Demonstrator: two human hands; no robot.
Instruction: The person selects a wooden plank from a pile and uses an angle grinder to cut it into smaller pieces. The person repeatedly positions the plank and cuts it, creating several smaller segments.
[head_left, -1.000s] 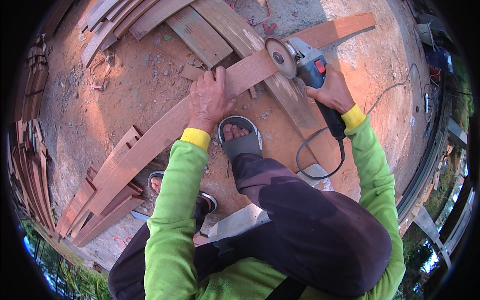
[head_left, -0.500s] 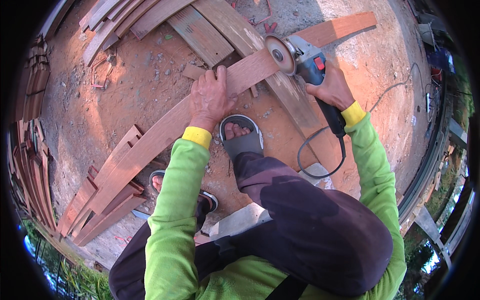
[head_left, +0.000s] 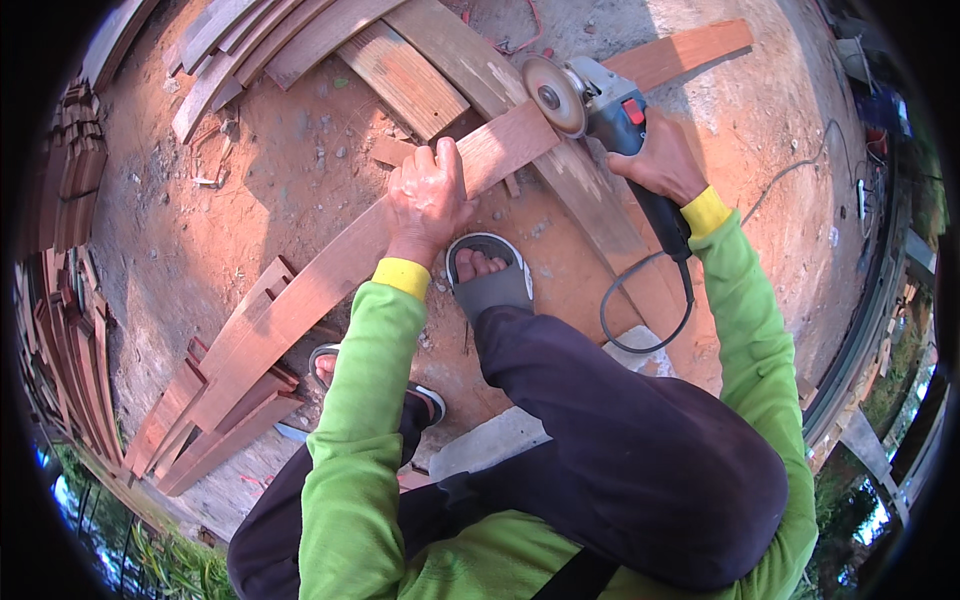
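Left hand [head_left: 428,200] seemingly gripping one plank [head_left: 345,248], right hand [head_left: 662,160] around one grinder [head_left: 612,118]

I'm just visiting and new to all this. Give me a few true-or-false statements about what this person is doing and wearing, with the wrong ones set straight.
1. The right hand holds a power grinder. True.
2. The left hand holds a hammer. False: it is on a long plank.
3. The grinder's switch is yellow. False: it is red.
4. A power cord comes from the grinder's lower end and bends into a loop. True.
5. Both sleeves are blue. False: they are bright green, with yellow cuffs.
6. The person wears open-toed sandals. True.
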